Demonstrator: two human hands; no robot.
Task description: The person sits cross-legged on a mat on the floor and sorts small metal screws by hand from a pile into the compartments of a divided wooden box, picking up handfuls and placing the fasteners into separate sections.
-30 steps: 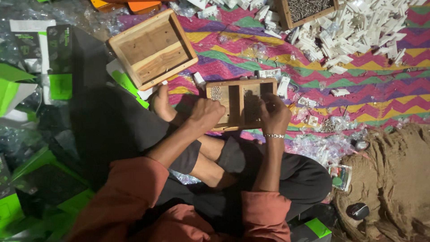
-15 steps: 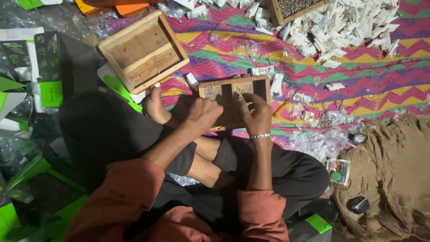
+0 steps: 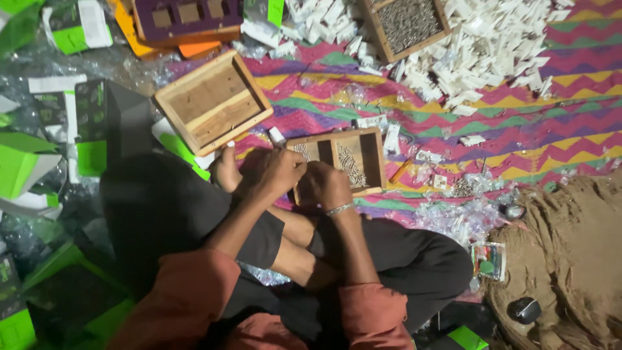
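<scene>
A small wooden tray [image 3: 370,157] with compartments lies on the striped cloth in front of my crossed legs. Small metal pieces [image 3: 350,167] lie in its middle compartment. My left hand [image 3: 275,174] rests over the tray's left end with its fingers curled. Touching it, my right hand [image 3: 326,185] is bunched at the tray's near edge, a bracelet on the wrist. Anything held between the fingers is hidden.
An empty wooden box [image 3: 214,100] lies to the upper left. Beyond it are a purple tray [image 3: 188,16], a wooden tray of metal parts [image 3: 408,23] and a heap of white pieces [image 3: 483,45]. Green and white cartons [image 3: 26,162] lie at left, brown sacking [image 3: 570,253] at right.
Both hands have drawn back from the middle of the small tray to its near left corner, and the compartments now show.
</scene>
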